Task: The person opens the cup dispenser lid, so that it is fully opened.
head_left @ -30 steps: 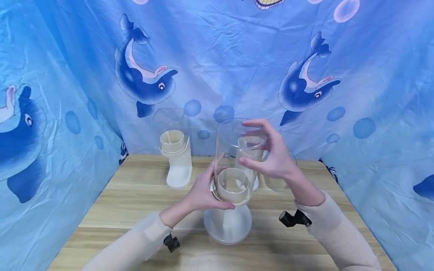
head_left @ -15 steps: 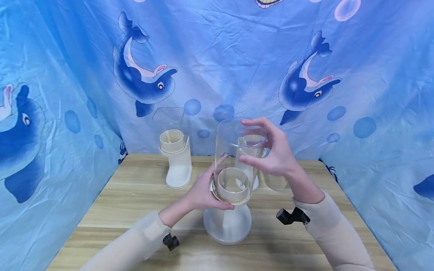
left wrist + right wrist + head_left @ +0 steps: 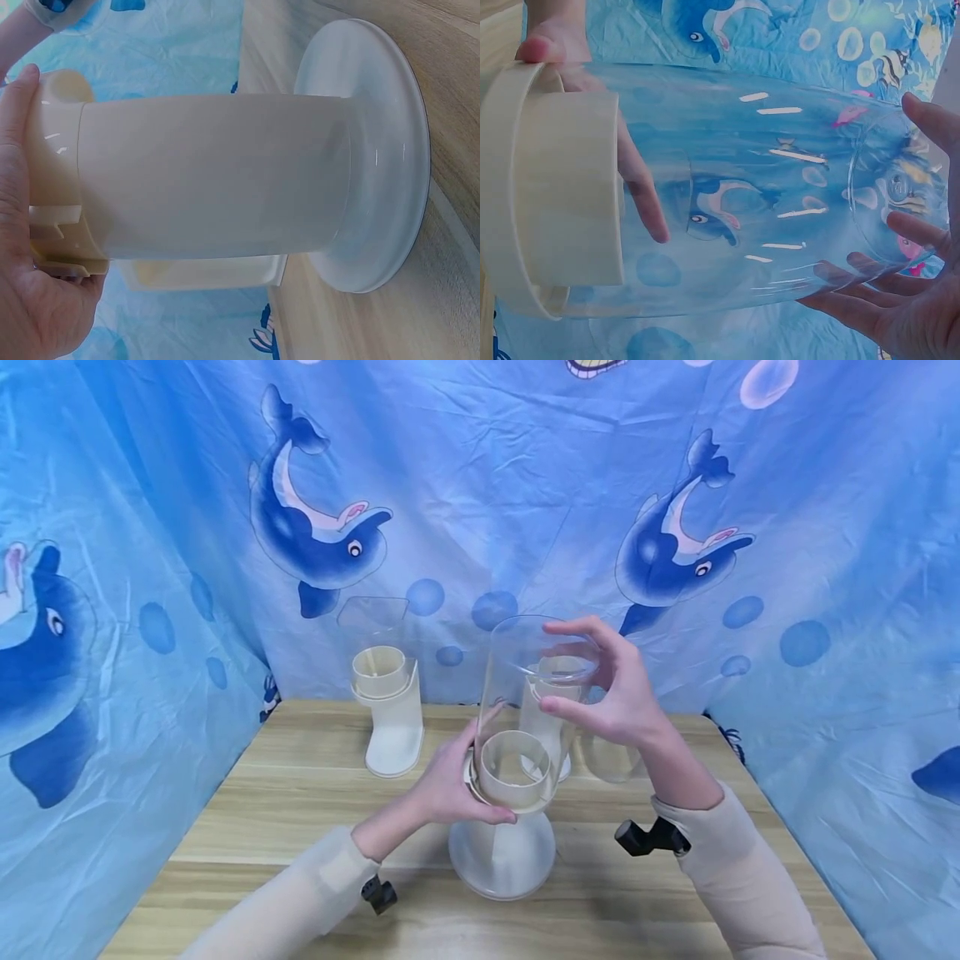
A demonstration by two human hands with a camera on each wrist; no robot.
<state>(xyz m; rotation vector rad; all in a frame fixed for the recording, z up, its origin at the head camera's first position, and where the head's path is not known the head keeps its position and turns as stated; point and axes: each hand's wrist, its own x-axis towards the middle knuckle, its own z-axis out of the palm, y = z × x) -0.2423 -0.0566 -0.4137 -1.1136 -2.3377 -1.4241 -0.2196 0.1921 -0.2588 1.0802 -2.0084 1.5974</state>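
Note:
A cream-white stand with a broad round base (image 3: 502,864) stands upright near the middle of the wooden table. My left hand (image 3: 453,781) grips its cream collar (image 3: 56,161), thumb at the front and fingers reaching round behind. From the collar rises a tall clear cylinder (image 3: 510,681), its lower end around a cream inner ring (image 3: 574,187). The cylinder leans slightly to the right. Near its upper rim, my right hand (image 3: 611,689) holds it with curled fingers and the thumb on the near side. The right wrist view shows fingers on both sides of that end.
Back left is another cream stand (image 3: 393,735) with a clear panel above its cup. A similar stand (image 3: 551,693) is seen through the cylinder. A clear rounded piece (image 3: 611,762) lies to its right. Blue dolphin-print fabric (image 3: 480,510) hangs close around the table.
The cylinder's upper end has tilted a little to the right, with my right hand moving along. My left hand and the stand have stayed in place.

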